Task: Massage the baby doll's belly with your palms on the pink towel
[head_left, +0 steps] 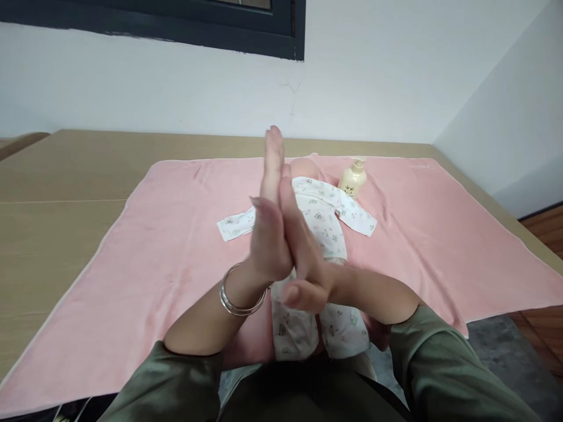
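Observation:
Palm to palm, my left hand (269,228) and my right hand (307,252) press together in the middle of the view. Their fingers are stretched out, and I see nothing held between them. Silver bangles circle my left wrist. Behind and below the hands lies a baby doll (323,220) in white printed clothes, its sleeves spread to both sides. My hands and forearms hide part of its head and middle. Its printed trouser legs (345,328) point toward me. By its shoulder on the right stands a cream pump bottle (352,177).
A pink blanket (176,234) spreads beneath the doll and hangs over the near edge of the wooden table (53,217). A white wall (365,76) with a dark window frame (197,26) rises at the back. Brown wood (545,234) shows at the far right.

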A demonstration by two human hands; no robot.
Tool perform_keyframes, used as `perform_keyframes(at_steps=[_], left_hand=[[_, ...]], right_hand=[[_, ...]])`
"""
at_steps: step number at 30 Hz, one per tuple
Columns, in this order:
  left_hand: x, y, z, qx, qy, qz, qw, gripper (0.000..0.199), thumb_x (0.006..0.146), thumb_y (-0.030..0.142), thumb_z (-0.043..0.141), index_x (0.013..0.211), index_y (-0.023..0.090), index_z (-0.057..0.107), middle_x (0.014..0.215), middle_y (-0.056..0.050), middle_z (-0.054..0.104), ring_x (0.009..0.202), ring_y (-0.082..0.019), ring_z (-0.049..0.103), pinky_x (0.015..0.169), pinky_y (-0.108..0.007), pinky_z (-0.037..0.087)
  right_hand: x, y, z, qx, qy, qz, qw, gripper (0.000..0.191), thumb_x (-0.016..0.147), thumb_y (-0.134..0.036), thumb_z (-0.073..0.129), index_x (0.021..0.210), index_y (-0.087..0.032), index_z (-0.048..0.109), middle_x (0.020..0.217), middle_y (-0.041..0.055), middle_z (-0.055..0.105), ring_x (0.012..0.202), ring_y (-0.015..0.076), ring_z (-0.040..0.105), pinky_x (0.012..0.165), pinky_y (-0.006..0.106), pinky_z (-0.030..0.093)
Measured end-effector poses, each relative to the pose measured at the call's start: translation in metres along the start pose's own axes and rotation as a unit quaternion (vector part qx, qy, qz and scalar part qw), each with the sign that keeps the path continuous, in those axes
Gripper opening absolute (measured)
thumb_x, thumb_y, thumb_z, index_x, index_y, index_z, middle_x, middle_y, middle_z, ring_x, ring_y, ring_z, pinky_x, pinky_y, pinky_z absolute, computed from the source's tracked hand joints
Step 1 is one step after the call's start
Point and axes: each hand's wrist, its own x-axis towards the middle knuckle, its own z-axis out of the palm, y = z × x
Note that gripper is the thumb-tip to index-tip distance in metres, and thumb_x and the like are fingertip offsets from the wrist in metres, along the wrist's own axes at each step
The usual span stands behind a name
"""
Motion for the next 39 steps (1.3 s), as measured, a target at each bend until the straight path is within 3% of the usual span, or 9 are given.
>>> perform_keyframes(at_steps=[4,7,12,18,23,27,31,35,39], left_hand=[[0.015,-0.007,-0.002,-0.094,0.030,-0.025,0.995,0.086,0.084,0.082,0.003,0.146,0.031,0.033,0.164,0.004,0.020,0.154,-0.021,0.000,0.129,-0.039,0.005],[0.023,-0.014,-0.007,-0.136,0.025,-0.053,0.989,0.093,0.080,0.086,0.007,0.147,0.026,0.030,0.166,0.002,0.016,0.154,-0.020,-0.002,0.130,-0.037,0.007],[0.035,-0.032,-0.022,-0.132,-0.029,-0.093,0.986,0.089,0.078,0.081,-0.011,0.151,0.037,0.016,0.163,0.017,0.016,0.154,-0.014,-0.006,0.130,-0.036,0.012],[0.048,-0.046,-0.029,-0.187,0.005,-0.154,0.970,0.098,0.073,0.080,-0.012,0.154,0.024,-0.006,0.166,0.009,0.010,0.154,-0.011,-0.005,0.128,-0.032,0.014],[0.048,-0.044,-0.030,-0.249,0.037,-0.149,0.956,0.092,0.084,0.077,-0.002,0.155,0.018,-0.002,0.166,-0.001,0.011,0.154,-0.016,0.003,0.127,-0.040,0.013],[0.047,-0.040,-0.033,-0.256,0.038,-0.161,0.952,0.090,0.083,0.076,-0.008,0.155,0.023,-0.001,0.166,0.001,0.013,0.154,-0.012,0.007,0.126,-0.035,0.019],[0.047,-0.040,-0.032,-0.251,0.053,-0.178,0.950,0.087,0.085,0.071,-0.009,0.155,0.021,0.003,0.165,-0.004,0.017,0.153,-0.015,0.014,0.125,-0.040,0.021],[0.045,-0.043,-0.024,-0.256,0.049,-0.195,0.946,0.077,0.089,0.073,0.010,0.148,0.025,0.027,0.159,-0.007,0.033,0.150,-0.018,0.027,0.119,-0.037,0.034],[0.044,-0.046,-0.013,-0.309,0.089,-0.234,0.917,0.056,0.097,0.059,0.018,0.127,0.022,0.048,0.143,-0.011,0.052,0.140,-0.021,0.046,0.112,-0.036,0.044]], right_hand=[[0.001,0.004,0.013,0.001,0.069,-0.080,0.994,0.137,0.063,-0.083,0.063,0.146,-0.033,-0.034,0.165,-0.0004,-0.007,0.153,0.0324,-0.007,0.128,0.051,0.014],[0.004,0.005,0.021,0.005,0.104,-0.092,0.990,0.126,0.069,-0.083,0.056,0.152,-0.026,-0.021,0.166,0.0086,0.000,0.153,0.0349,0.000,0.125,0.056,0.018],[0.001,-0.001,0.025,0.021,0.143,-0.106,0.984,0.102,0.086,-0.075,0.041,0.154,-0.011,0.000,0.162,0.0216,0.014,0.153,0.0306,0.008,0.126,0.052,0.018],[-0.003,-0.005,0.029,0.001,0.091,-0.009,0.996,0.094,0.081,-0.071,0.049,0.151,-0.017,0.016,0.159,0.0161,0.028,0.152,0.0300,0.017,0.124,0.052,0.024],[-0.003,-0.011,0.027,0.024,0.099,-0.016,0.995,0.085,0.083,-0.068,0.047,0.147,-0.013,0.030,0.155,0.0169,0.037,0.151,0.0273,0.022,0.124,0.049,0.026],[-0.002,-0.014,0.004,0.139,0.106,-0.011,0.985,0.063,0.088,-0.064,0.045,0.134,-0.021,0.053,0.139,0.0105,0.058,0.139,0.0237,0.045,0.119,0.046,0.039],[0.008,0.003,-0.025,0.335,0.147,0.075,0.928,0.049,0.092,-0.062,0.042,0.112,-0.026,0.067,0.118,0.0037,0.071,0.121,0.0234,0.062,0.110,0.048,0.049],[0.021,0.029,-0.048,0.522,0.179,0.121,0.825,0.061,0.092,-0.066,0.035,0.112,-0.018,0.066,0.125,0.0093,0.068,0.124,0.0268,0.060,0.112,0.051,0.045],[0.028,0.036,-0.064,0.647,0.184,0.170,0.720,0.060,0.098,-0.055,0.022,0.113,-0.013,0.061,0.130,0.0138,0.064,0.127,0.0246,0.057,0.116,0.047,0.040]])
